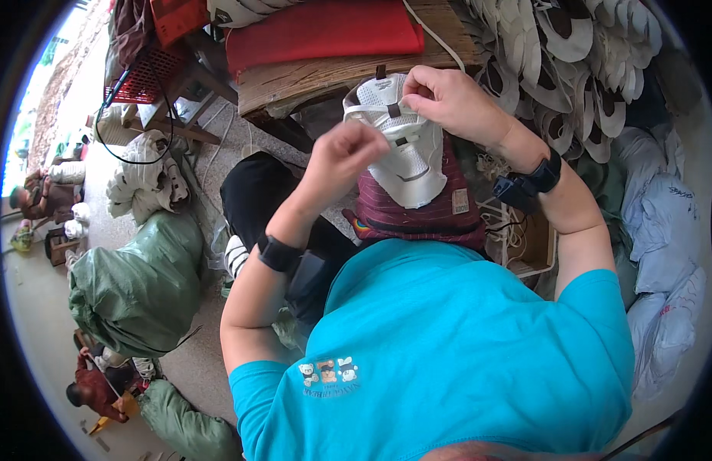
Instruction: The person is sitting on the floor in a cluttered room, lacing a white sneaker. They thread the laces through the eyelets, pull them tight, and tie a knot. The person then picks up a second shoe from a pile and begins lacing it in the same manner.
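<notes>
A white shoe upper with mesh panels and small dark tabs lies over a maroon striped cloth on my lap. My left hand is raised at the upper's left side, fingers curled together and slightly blurred; whatever they hold is too small to make out. Over the upper's far right edge, my right hand pinches thumb and forefinger together. Its fingertips overlap the white mesh, and what is between them cannot be made out.
Ahead stands a wooden bench with a red cloth roll. Many pale shoe pieces hang at the far right. White sacks line the right; green sacks lie left. A box sits beside my lap. Other people work at far left.
</notes>
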`<control>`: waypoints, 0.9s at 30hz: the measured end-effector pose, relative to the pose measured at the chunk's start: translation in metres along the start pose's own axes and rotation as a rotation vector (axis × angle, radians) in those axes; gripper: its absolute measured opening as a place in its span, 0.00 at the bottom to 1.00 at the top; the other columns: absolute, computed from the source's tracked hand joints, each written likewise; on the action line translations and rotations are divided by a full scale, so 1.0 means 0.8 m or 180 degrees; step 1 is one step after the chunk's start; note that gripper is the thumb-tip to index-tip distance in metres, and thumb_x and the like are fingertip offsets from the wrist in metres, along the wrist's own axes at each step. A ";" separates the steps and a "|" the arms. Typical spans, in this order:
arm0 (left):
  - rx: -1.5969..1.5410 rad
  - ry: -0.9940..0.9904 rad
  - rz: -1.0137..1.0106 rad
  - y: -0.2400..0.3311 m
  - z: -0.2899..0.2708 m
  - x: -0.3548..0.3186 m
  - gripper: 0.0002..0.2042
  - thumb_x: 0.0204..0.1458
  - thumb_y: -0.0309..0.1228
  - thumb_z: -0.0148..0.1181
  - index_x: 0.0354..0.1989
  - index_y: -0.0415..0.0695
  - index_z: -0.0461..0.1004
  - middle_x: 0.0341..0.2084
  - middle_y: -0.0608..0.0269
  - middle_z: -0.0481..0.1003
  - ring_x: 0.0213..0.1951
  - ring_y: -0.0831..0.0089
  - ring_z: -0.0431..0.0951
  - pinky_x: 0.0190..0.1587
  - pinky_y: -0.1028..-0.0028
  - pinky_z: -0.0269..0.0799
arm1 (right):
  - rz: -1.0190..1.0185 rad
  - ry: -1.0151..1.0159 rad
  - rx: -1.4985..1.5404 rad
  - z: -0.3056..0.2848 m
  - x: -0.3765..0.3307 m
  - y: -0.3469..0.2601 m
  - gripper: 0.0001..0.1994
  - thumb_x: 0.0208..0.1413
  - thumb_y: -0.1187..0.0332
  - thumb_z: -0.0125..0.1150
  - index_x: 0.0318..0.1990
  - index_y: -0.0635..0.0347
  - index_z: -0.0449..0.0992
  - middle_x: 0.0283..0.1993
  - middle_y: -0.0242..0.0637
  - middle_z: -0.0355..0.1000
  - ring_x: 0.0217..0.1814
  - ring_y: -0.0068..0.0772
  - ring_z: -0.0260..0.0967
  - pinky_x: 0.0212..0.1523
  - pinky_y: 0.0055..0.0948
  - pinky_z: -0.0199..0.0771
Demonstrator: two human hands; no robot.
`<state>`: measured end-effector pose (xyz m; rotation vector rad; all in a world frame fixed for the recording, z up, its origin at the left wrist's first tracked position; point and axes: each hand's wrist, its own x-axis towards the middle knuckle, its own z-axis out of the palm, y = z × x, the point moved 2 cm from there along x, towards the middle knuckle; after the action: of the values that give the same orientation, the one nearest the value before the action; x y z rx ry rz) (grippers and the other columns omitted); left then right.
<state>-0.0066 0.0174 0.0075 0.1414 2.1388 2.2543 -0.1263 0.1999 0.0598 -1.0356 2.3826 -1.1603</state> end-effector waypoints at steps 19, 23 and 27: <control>0.2053 0.0237 0.0181 0.024 -0.007 0.013 0.10 0.47 0.29 0.69 0.37 0.43 0.75 0.34 0.57 0.69 0.32 0.63 0.75 0.35 0.65 0.73 | 0.0179 -0.0032 0.0214 0.000 -0.002 0.006 0.10 0.56 0.65 0.62 0.39 0.63 0.77 0.26 0.36 0.73 0.28 0.27 0.70 0.33 0.29 0.71; 0.2238 0.0087 0.0460 0.022 -0.012 0.012 0.09 0.47 0.25 0.69 0.34 0.40 0.75 0.31 0.65 0.65 0.26 0.76 0.66 0.29 0.76 0.66 | 0.0233 -0.0032 0.0200 0.002 -0.002 0.007 0.10 0.56 0.65 0.62 0.39 0.62 0.77 0.26 0.34 0.72 0.28 0.25 0.69 0.33 0.28 0.70; 0.2535 0.0322 0.0768 0.028 -0.006 0.013 0.10 0.46 0.26 0.68 0.35 0.42 0.74 0.34 0.61 0.68 0.28 0.68 0.72 0.32 0.70 0.71 | 0.0188 0.0078 0.0686 0.005 0.001 0.019 0.06 0.60 0.70 0.60 0.40 0.63 0.74 0.27 0.25 0.68 0.30 0.14 0.63 0.31 0.21 0.65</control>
<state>-0.0165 0.0119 0.0301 0.3154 3.0831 1.3650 -0.1322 0.2036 0.0456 -0.8797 2.2293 -1.3789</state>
